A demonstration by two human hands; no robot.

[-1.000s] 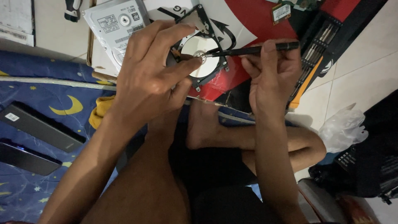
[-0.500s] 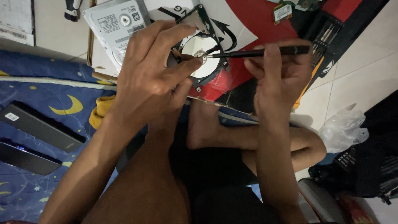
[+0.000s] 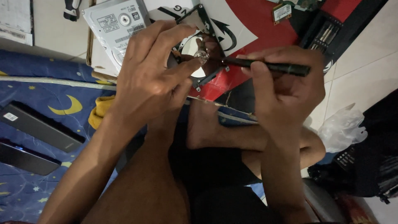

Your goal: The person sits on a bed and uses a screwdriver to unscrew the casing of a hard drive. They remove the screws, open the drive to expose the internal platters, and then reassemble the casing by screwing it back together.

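Observation:
An opened hard drive with a shiny round platter lies on a red and white sheet in front of my crossed legs. My left hand is clamped over its left side, thumb and fingers around the black frame. My right hand holds a thin black screwdriver level, its tip at the drive's right edge, close to the hub in the platter's middle. Most of the drive's lower left part is hidden under my left hand.
A silver drive cover lies on a cardboard box at the upper left. Two dark flat devices rest on a blue moon-patterned cloth. A small green circuit card, a black case and a white plastic bag lie on the right.
My right hand has shifted slightly, bringing the screwdriver from a tilted line to a nearly level one, with the tip still on the drive. My left hand keeps its hold.

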